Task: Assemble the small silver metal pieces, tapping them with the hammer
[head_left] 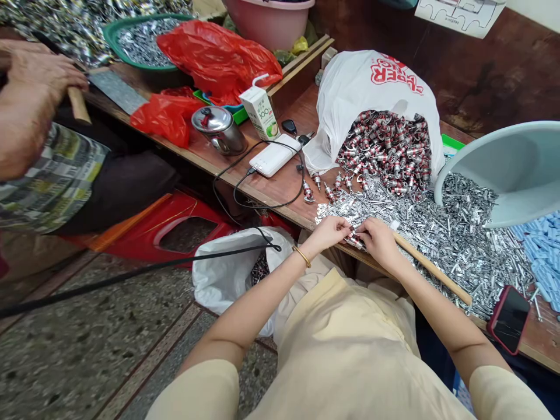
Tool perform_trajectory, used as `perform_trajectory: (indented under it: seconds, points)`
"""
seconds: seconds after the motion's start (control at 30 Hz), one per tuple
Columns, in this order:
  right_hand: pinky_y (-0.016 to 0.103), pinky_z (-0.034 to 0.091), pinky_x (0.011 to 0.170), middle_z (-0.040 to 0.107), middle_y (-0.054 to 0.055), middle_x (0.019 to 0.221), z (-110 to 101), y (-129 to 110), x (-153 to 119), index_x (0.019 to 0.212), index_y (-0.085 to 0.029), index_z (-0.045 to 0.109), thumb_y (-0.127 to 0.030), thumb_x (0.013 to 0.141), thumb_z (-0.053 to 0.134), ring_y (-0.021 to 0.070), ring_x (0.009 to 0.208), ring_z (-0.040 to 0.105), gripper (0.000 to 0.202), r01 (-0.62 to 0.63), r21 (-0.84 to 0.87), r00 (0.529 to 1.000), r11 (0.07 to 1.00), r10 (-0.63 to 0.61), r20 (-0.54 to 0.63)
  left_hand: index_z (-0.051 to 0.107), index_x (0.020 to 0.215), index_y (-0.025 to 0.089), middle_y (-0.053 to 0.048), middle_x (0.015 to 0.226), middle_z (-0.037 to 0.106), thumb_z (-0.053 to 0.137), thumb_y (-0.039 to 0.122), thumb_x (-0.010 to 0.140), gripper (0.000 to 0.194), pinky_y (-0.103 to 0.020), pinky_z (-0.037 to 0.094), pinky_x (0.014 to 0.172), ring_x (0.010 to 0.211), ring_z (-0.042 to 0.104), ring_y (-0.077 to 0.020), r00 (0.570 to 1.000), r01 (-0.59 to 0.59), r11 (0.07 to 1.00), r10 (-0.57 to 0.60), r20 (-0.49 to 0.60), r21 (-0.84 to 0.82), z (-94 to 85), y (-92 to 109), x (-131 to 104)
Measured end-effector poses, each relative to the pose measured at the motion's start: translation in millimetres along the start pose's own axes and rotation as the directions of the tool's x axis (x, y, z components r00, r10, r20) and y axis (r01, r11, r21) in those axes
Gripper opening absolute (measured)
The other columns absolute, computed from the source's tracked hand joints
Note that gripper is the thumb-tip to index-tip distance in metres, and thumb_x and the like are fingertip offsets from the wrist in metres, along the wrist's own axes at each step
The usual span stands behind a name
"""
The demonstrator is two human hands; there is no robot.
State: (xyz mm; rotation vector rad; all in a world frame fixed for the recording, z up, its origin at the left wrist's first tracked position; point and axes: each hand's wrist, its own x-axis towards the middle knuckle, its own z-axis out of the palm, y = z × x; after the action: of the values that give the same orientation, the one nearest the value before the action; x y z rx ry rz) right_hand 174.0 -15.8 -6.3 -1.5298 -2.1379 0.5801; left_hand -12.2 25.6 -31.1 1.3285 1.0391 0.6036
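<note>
My left hand [333, 232] and my right hand [380, 240] meet over the table's front edge, fingertips pinched together. Between them is a small silvery metal part [353, 231], mostly hidden by the fingers. Just under the fingertips lies a red-and-silver fitting with a hooked end [356, 241]. A wide heap of small metal pieces [420, 227] spreads beyond my hands. Several more such fittings [329, 192] lie loose behind it, near a white plastic bag [335, 111] spilling a pile of them. A wooden stick [433, 269] rests beside my right wrist.
A grey-blue tub [516, 175] lies tipped at right, near light-blue pieces [545, 251] and a phone [508, 319]. A power bank [275, 155] with cable, drink carton [259, 111] and steel pot [219, 129] stand left. Below is a white sack [223, 274]; another person's hand [41, 76] grips a wooden handle.
</note>
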Motion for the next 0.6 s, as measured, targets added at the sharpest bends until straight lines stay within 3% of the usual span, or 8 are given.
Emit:
perform_trajectory:
  seconds: [0.2, 0.3, 0.4, 0.47, 0.53, 0.6]
  points:
    - [0.033, 0.042, 0.074, 0.067, 0.006, 0.083, -5.2, -4.9, 15.0, 0.074, -0.022, 0.059, -0.011, 0.086, 0.058, 0.0233, 0.083, 0.06, 0.017, -0.063, -0.089, 0.989, 0.994, 0.074, 0.127, 0.069, 0.072, 0.014, 0.0, 0.063, 0.067, 0.067, 0.025, 0.074, 0.011, -0.021, 0.041, 0.054, 0.057, 0.059, -0.0121, 0.997, -0.056, 0.998, 0.054, 0.059, 0.027, -2.9, 4.2, -0.1]
    - [0.036, 0.045, 0.079, 0.068, 0.008, 0.09, -10.7, -8.8, 11.9, 0.081, -0.021, 0.063, -0.013, 0.089, 0.056, 0.0251, 0.088, 0.061, 0.014, -0.021, -0.071, 0.99, 0.997, 0.031, 0.138, 0.068, 0.07, 0.014, 0.0, 0.062, 0.065, 0.066, 0.024, 0.073, 0.011, -0.021, 0.04, 0.054, 0.057, 0.057, -0.0123, 0.997, -0.057, 0.996, 0.054, 0.046, 0.068, -2.8, 3.9, 0.3]
    - [0.042, 0.046, 0.093, 0.067, 0.012, 0.112, -26.9, -8.3, -10.7, 0.106, -0.022, 0.064, -0.02, 0.095, 0.053, 0.0292, 0.107, 0.059, 0.016, 0.045, -0.064, 0.999, 0.997, -0.046, -0.01, 0.069, 0.072, 0.015, 0.0, 0.064, 0.066, 0.064, 0.024, 0.073, 0.011, -0.022, 0.039, 0.055, 0.059, 0.056, -0.0131, 0.997, -0.075, 0.981, 0.078, -0.01, 0.181, -1.8, 4.0, -1.1]
    - [0.046, 0.044, 0.097, 0.064, 0.015, 0.121, -43.1, -2.0, -35.7, 0.119, -0.022, 0.059, -0.026, 0.097, 0.053, 0.0318, 0.115, 0.055, 0.023, 0.003, -0.151, 0.99, 0.988, -0.024, -0.137, 0.071, 0.073, 0.015, -0.001, 0.066, 0.067, 0.063, 0.025, 0.074, 0.012, -0.023, 0.038, 0.056, 0.062, 0.056, -0.0141, 0.995, -0.078, 0.959, 0.094, -0.044, 0.272, -1.1, 5.0, -2.8]
    - [0.047, 0.045, 0.091, 0.065, 0.016, 0.114, -58.6, 9.5, -63.5, 0.119, -0.02, 0.058, -0.031, 0.097, 0.054, 0.034, 0.106, 0.056, 0.024, -0.124, -0.309, 0.981, 0.943, 0.07, -0.179, 0.072, 0.074, 0.016, -0.001, 0.067, 0.068, 0.063, 0.026, 0.075, 0.013, -0.023, 0.037, 0.057, 0.062, 0.056, -0.0147, 0.992, -0.082, 0.937, 0.108, -0.059, 0.34, -0.5, 6.7, -4.2]
    - [0.046, 0.045, 0.083, 0.065, 0.016, 0.103, -68.9, 23.8, -87.9, 0.112, -0.02, 0.058, -0.034, 0.097, 0.055, 0.0339, 0.094, 0.057, 0.021, -0.206, -0.449, 0.977, 0.87, 0.16, -0.138, 0.073, 0.075, 0.016, -0.001, 0.067, 0.068, 0.063, 0.026, 0.075, 0.014, -0.024, 0.037, 0.057, 0.062, 0.055, -0.0148, 0.992, -0.079, 0.923, 0.11, -0.063, 0.376, -0.3, 8.7, -4.7]
